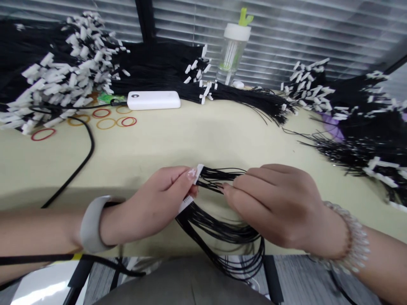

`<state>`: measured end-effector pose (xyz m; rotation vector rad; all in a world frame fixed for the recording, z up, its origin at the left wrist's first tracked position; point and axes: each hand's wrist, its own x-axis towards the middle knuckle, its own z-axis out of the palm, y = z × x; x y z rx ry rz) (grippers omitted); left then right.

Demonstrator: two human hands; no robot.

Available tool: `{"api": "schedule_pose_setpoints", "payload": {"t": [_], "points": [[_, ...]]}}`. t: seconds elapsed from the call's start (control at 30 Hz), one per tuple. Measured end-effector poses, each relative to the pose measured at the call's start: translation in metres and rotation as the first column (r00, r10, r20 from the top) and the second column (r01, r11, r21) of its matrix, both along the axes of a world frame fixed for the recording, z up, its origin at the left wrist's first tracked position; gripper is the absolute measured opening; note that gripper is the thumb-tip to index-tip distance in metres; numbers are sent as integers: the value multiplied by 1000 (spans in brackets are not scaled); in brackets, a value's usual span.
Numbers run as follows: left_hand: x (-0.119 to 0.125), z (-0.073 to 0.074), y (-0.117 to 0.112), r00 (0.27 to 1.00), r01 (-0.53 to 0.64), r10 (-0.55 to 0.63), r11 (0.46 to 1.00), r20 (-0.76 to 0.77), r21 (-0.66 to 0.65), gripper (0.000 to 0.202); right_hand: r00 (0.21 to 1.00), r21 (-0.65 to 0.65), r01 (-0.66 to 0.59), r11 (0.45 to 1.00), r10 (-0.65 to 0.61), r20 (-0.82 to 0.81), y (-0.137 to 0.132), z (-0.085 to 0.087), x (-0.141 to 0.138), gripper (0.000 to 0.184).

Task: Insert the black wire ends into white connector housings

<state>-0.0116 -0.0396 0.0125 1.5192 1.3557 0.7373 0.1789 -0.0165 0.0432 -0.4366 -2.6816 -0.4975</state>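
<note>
Left hand (152, 203) pinches a white plastic connector (199, 173), and I have the right hand (273, 207) closed on its thin black wires (219, 180), above the cream tabletop (143, 144), grey window blinds (286, 42) beyond.

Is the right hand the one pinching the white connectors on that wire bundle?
No: the left hand pinches the white connectors, while the right hand holds the black wires further along.

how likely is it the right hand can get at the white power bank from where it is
Likely yes, once its fingers release the black wires: only cream desktop lies between the right hand and the white power bank.
</note>
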Motion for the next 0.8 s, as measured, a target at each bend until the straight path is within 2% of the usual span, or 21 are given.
{"api": "schedule_pose_setpoints", "payload": {"t": [0.23, 0.47, 0.8], "points": [[1, 0, 0, 1000, 18, -18, 1000, 0, 5, 38, 1000, -18, 5, 1000, -4, 24, 2, 3, 1, 17], [0, 3, -1, 999, 33, -33, 999, -15, 1, 37, 1000, -6, 14, 1000, -14, 28, 0, 0, 0, 17], [1, 4, -1, 993, 104, -101, 993, -66, 47, 35, 997, -54, -4, 999, 8, 80, 1, -6, -3, 19]]}}
